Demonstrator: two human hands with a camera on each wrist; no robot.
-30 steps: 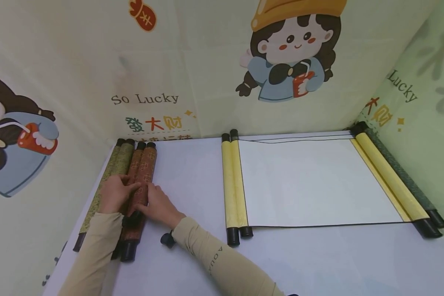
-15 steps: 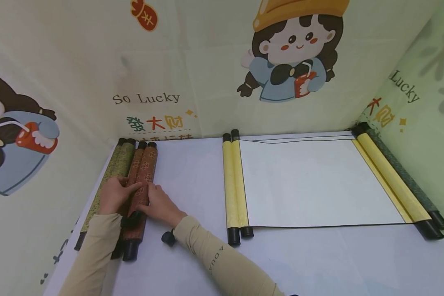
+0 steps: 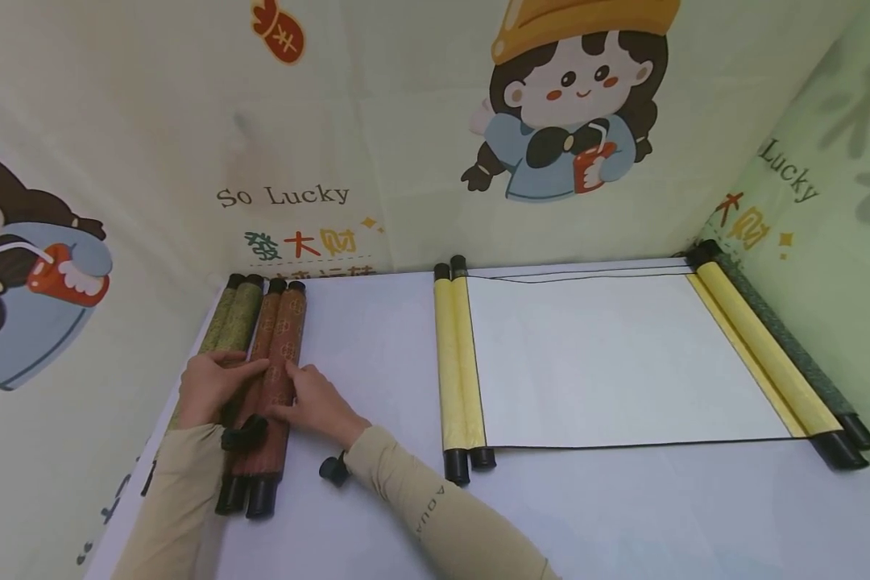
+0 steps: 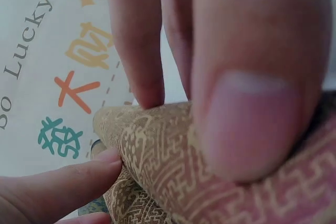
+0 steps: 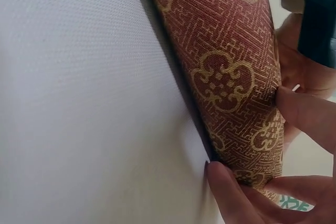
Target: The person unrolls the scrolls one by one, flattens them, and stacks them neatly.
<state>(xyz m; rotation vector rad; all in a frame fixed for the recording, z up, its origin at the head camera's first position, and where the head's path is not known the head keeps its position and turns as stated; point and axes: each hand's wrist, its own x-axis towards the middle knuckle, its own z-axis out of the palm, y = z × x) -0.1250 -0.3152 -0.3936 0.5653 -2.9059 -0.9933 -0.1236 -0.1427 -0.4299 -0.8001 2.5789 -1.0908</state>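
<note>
A red-brown patterned scroll point(image 3: 284, 346) lies rolled from both ends, its two rolls side by side on the table's left. My left hand point(image 3: 210, 391) grips the left roll; in the left wrist view, the thumb point(image 4: 252, 124) lies over the patterned cloth with fingers behind it. From the right side, my right hand point(image 3: 322, 407) holds the right roll. The right wrist view shows its fingers at the lower edge of the scroll cloth point(image 5: 220, 80) and a thumb on the far side. Partly hidden by my left hand, an olive-green scroll point(image 3: 241, 314) lies alongside.
An unrolled scroll with blank white paper point(image 3: 602, 362) and yellow end rolls point(image 3: 453, 362) covers the middle and right of the white table point(image 3: 377, 338). A dark green roll point(image 3: 783, 330) lies along the right edge. A printed cloth point(image 3: 406, 145) hangs behind.
My left hand has shifted slightly left and toward me. Both black lower ends of the red-brown rolls now show, where my left sleeve covered more of the left one. My right hand barely moved.
</note>
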